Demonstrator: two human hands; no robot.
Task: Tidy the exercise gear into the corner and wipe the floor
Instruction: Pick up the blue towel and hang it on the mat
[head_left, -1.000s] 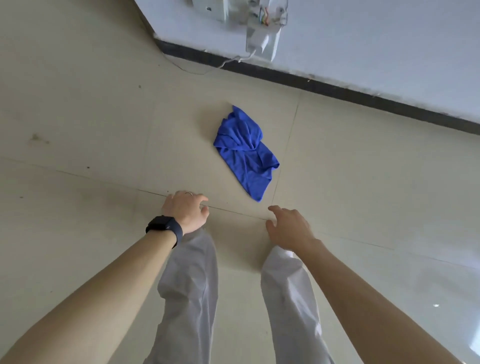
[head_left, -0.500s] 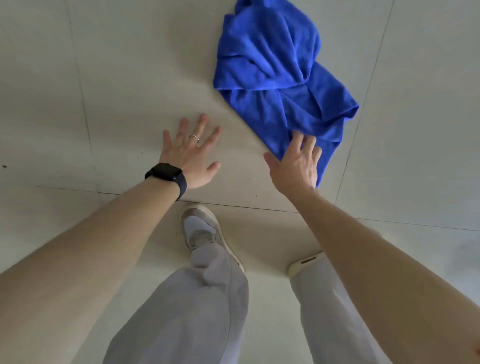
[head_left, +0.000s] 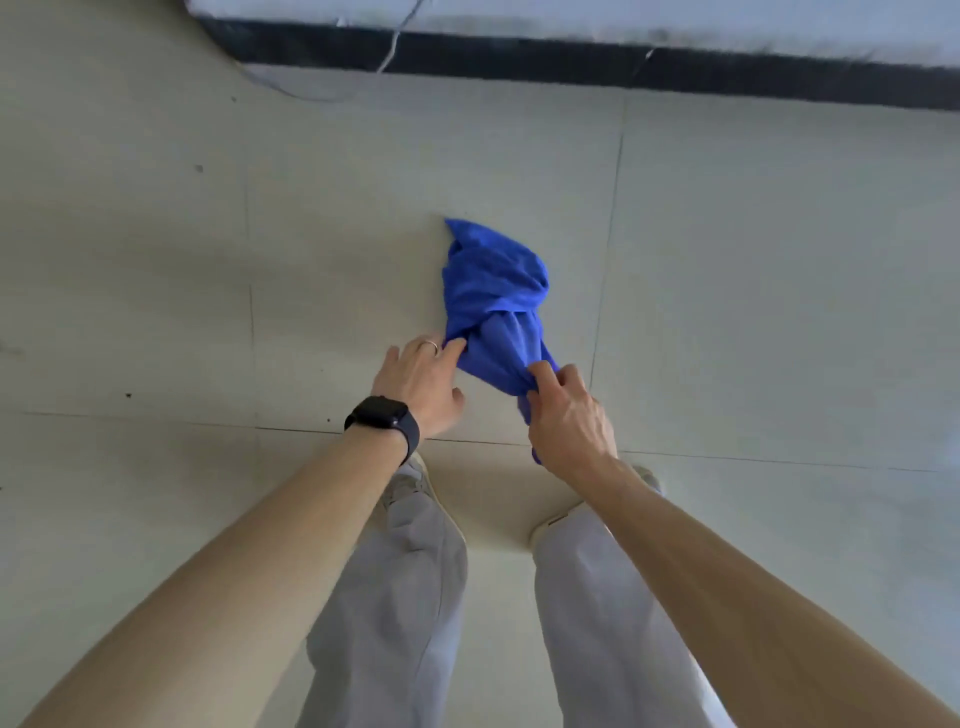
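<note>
**Gripping the blue cloth on the floor: right hand clenched on it, left grip undetermined**

Location: the blue cloth (head_left: 493, 291) lies crumpled on the pale tiled floor (head_left: 208, 260), near the middle of the view and just ahead of the person's feet. Its bunched length runs roughly from 12 to 6 o'clock.

Right hand (head_left: 569, 415): at the cloth's 6 o'clock end, fingers curled tight round a gathered wad of fabric. A blue tail shows below the palm.

Left hand (head_left: 421, 382): at the cloth's 8 o'clock edge. The fingertips meet the fabric and the thumb stands apart from it. Whether the fingers hook the cloth cannot be told. It carries a ring (head_left: 431, 345), with a dark watch (head_left: 382, 418) on the wrist.

Surroundings: a dark skirting board (head_left: 519, 57) runs along the 12 o'clock side, well apart from the cloth, and a thin cable (head_left: 395, 47) crosses it. Grey trousers (head_left: 395, 597) and a light shoe (head_left: 410, 478) show at 6 o'clock.
</note>
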